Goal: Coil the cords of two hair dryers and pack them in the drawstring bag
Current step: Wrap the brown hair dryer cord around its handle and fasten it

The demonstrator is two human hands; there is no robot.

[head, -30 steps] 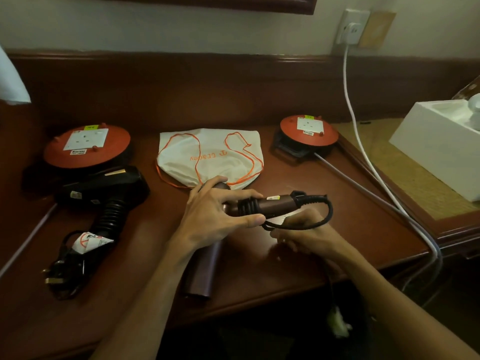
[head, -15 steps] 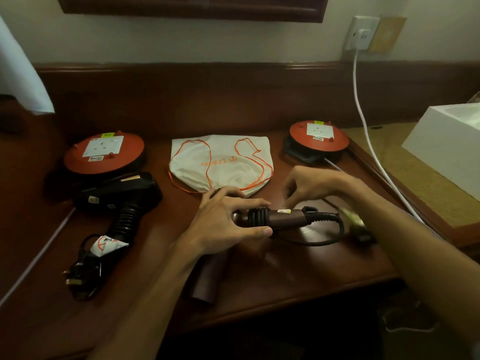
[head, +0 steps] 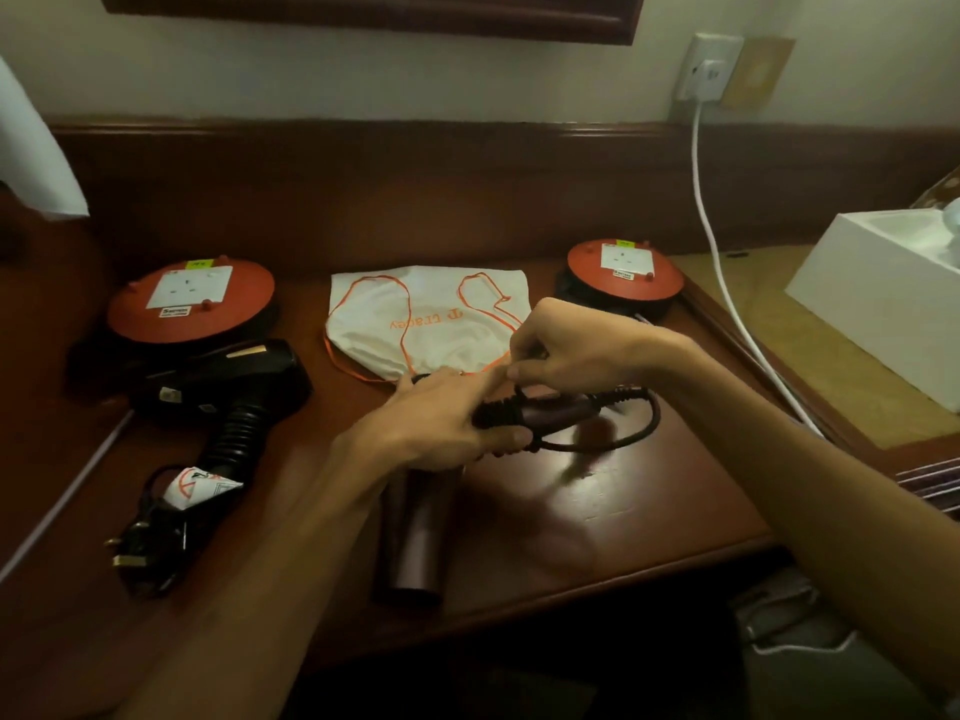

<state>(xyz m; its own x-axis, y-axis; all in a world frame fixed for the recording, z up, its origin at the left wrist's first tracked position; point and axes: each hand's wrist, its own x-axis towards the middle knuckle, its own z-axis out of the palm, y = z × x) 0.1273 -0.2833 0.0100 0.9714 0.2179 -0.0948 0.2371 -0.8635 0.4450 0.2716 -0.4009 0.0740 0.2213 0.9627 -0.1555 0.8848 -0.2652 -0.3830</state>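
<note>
Brown hair dryer (head: 415,522) barrel toward viewer, handle pointing right, left hand (head: 441,423) gripping

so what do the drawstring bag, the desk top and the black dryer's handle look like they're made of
Drawstring bag: soft off-white cloth, matte; it lies limp and creased, with thin orange cords.
Desk top: dark reddish wood or veneer, glossy varnish; it shows light reflections.
Black hair dryer handle: likely plastic or rubber, ribbed and dull; the body looks like smooth plastic.

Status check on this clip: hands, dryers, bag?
Left hand grips brown dryer handle; right hand winding its cord. Black dryer lies left, cord bundled. Drawstring bag flat, empty-looking, unobstructed.
</note>
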